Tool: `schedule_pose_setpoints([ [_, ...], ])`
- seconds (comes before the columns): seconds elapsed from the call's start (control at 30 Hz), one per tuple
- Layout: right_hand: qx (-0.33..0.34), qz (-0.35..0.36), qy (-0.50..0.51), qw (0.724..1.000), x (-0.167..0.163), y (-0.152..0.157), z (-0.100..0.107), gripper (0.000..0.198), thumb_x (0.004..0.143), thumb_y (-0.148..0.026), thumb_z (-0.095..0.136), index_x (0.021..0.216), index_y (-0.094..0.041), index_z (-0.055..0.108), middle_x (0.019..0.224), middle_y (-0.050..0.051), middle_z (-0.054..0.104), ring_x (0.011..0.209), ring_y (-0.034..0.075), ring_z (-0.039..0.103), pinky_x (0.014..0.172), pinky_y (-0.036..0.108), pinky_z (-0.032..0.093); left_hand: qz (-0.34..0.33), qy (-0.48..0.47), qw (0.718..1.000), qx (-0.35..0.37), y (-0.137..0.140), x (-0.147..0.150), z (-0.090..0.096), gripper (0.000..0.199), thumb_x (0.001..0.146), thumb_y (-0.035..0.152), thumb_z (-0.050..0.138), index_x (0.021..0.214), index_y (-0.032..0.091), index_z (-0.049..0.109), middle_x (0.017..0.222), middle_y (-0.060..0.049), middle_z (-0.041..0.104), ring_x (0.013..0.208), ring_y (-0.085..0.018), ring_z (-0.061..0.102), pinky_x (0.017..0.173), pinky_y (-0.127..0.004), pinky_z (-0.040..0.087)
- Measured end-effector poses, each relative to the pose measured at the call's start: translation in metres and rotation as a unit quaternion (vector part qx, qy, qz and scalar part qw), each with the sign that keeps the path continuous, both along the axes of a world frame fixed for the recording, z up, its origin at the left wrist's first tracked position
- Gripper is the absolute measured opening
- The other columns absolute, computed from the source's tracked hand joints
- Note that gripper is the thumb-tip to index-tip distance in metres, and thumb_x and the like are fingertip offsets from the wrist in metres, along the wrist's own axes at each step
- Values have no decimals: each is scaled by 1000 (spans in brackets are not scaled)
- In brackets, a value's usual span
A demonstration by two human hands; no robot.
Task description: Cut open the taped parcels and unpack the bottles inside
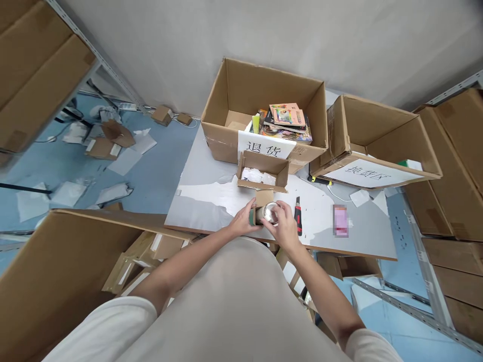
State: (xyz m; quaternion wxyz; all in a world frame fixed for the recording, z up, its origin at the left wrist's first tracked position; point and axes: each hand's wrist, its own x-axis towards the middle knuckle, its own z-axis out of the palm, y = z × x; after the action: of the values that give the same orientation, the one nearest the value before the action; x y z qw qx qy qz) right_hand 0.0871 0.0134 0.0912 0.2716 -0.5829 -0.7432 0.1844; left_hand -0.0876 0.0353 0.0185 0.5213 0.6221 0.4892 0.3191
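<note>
My left hand (243,220) is closed around the side of a small cardboard box (264,197) with a raised flap and a green side. My right hand (286,225) grips a round, shiny, whitish jar-like object (268,213) at the box's opening. Whether that object is glass or metal, and how far it sits inside the box, I cannot tell. Just beyond my hands stands an open small carton (284,181) with white paper in it. To the right of my right hand lies a red and black utility knife (298,216).
A large carton of books (215,131) stands at the back of the table (196,216), with another labelled carton (381,120) to its right. A blurred pink item (340,220) lies at right. A big open box (68,261) borders the left; stacked cartons (449,191) border the right.
</note>
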Motion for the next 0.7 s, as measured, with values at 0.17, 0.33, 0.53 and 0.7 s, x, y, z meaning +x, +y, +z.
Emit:
schedule_pose_setpoints([
  [0.17,-74,-25,-203,976,-26,5,-19,23,80,-38,61,94,-19,59,104,15,58,99,32,53,101,64,26,13,-5,1000,-1,-6,1,-4,100,55,32,78,140,16,28,121,-14,57,114,-30,55,95,-41,43],
  [0.33,-113,-48,-260,958,-32,12,-20,24,77,-43,64,82,-20,63,96,12,58,97,33,50,97,70,19,34,-10,999,-6,-12,1,-19,96,53,32,81,131,17,29,122,-17,55,116,-29,55,93,-42,45],
  [0.53,-62,-21,-40,997,-3,1,-22,37,82,-45,59,109,-21,60,120,14,48,110,29,47,94,50,41,9,37,999,38,-5,-7,-25,70,59,41,78,111,21,36,122,-14,56,115,-28,56,94,-43,46],
  [0.7,-89,-33,114,989,17,-13,-45,31,89,-40,47,111,-20,59,110,11,52,104,24,55,94,44,46,-82,71,988,112,5,-15,-17,51,66,40,75,105,22,46,121,-11,56,117,-26,53,96,-42,45],
])
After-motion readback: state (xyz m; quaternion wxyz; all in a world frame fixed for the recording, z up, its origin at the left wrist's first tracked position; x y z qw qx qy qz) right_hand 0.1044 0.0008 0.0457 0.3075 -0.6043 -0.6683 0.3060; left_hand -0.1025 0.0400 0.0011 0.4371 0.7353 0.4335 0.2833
